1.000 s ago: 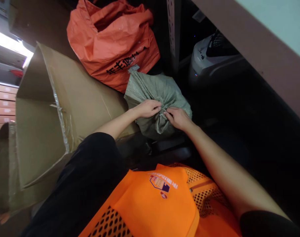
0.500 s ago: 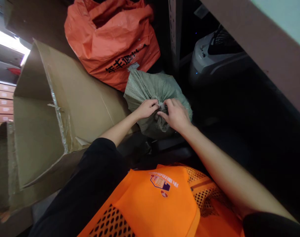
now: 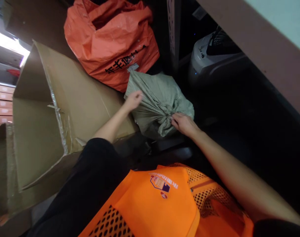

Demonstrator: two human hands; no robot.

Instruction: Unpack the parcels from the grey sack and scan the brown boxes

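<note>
A grey-green woven sack lies on the dark floor, its neck bunched and tied at the near end. My right hand is closed around that tied neck. My left hand rests on the sack's left side, fingers curled against the fabric, beside the big cardboard box.
An orange plastic bag with black lettering stands behind the sack. The opened cardboard box leans at the left. A grey-white machine sits in the dark at the back right under a brown ledge. My orange vest fills the bottom.
Both hands were pinched together at the sack's knot. Now my left hand has moved away to the sack's left side, and my right hand has slid down onto the tied neck.
</note>
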